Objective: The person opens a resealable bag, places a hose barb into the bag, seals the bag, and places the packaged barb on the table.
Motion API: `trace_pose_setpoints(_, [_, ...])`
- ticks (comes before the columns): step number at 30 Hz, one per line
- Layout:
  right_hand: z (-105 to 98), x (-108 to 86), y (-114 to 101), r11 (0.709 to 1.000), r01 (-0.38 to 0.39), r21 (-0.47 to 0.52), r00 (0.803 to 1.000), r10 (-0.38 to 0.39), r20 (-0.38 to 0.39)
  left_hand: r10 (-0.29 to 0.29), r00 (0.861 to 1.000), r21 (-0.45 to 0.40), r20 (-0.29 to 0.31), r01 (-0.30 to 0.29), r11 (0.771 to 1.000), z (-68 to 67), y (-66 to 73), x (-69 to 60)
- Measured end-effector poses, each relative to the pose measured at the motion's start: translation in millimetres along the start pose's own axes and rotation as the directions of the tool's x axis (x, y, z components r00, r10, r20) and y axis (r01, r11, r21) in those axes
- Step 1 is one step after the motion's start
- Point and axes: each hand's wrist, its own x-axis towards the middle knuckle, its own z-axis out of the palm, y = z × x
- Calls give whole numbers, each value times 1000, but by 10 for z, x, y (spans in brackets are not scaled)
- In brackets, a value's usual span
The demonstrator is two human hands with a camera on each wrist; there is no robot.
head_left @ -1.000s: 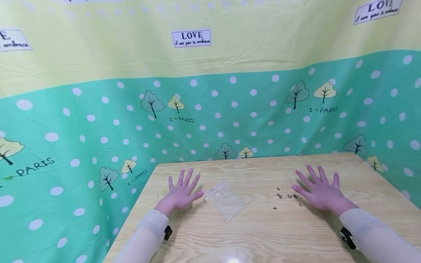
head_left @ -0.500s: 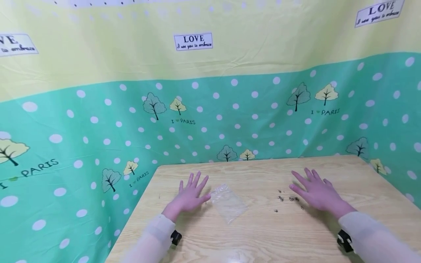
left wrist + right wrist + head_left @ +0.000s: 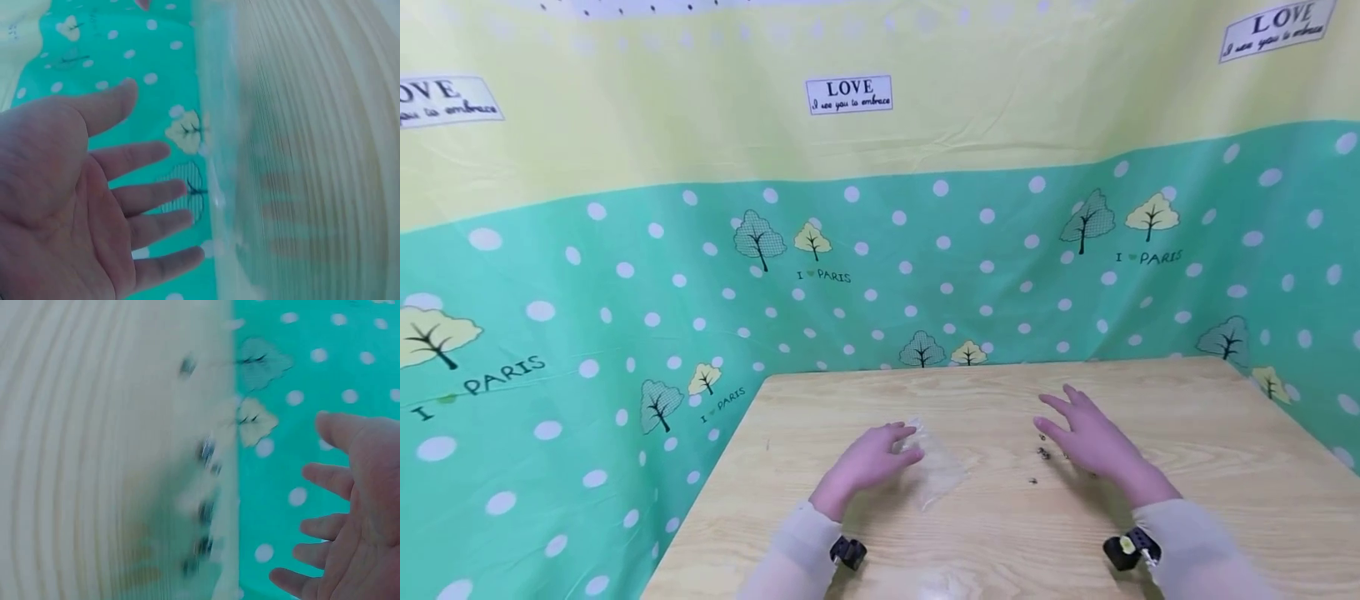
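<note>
My left hand (image 3: 870,461) hovers over the left part of a clear plastic bag (image 3: 942,477) that lies flat on the table. Its fingers are spread and hold nothing in the left wrist view, where the palm (image 3: 56,206) shows. On the other side, my right hand (image 3: 1093,437) is held above several small dark pieces (image 3: 1043,453), partly covering them. Relaxed fingers (image 3: 328,481) with nothing between them appear in the right wrist view. The dark pieces (image 3: 205,512) are blurred there, so their kind cannot be told.
Both hands are over a light wood-grain table (image 3: 985,550). A green and yellow printed curtain (image 3: 880,250) hangs behind it and at both sides. Black wrist cameras (image 3: 848,552) sit below the sleeves. A tiny speck (image 3: 767,445) lies on the table's left part.
My left hand has moved right, from beside the plastic bag to over it, its fingers bending slightly. My right hand has moved left over the small dark pieces, its fingers drawing closer together.
</note>
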Motion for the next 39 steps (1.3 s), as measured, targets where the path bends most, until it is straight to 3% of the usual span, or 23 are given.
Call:
trace_pose_setpoints(5, [142,58,-217,993,25,116,999,-21,-34,-30,999,-27,-12,30,999,84,159,22])
trace_pose_setpoints(9, [274,97,-394,981,-2,193,1000,0,9,-51,999,4,5,51,999,150,240,4])
trace_pose_setpoints(14, [421,152,-596,967,-35,253,998,18,68,-52,996,69,73,47,997,187,274,-40])
trace_pose_setpoints(18, [516,184,-668,965,-15,262,995,-12,101,16,986,147,163,-40,988,181,290,-45])
trace_pose_setpoints(24, [604,147,-673,969,-14,249,989,-23,144,113,940,234,322,-194,953,137,284,-46])
trace_pose_setpoints(27, [615,132,-675,971,-15,240,986,-25,162,163,920,204,355,-247,947,118,272,-25])
trace_pose_setpoints(31, [634,121,-687,975,-19,220,983,-22,181,243,904,130,352,-305,944,131,265,35])
trace_pose_setpoints(34, [671,113,-707,979,-28,200,981,-11,193,265,909,94,322,-309,946,144,267,60])
trace_pose_setpoints(39, [731,109,-747,985,-59,165,978,24,205,235,939,91,250,-265,960,133,299,30])
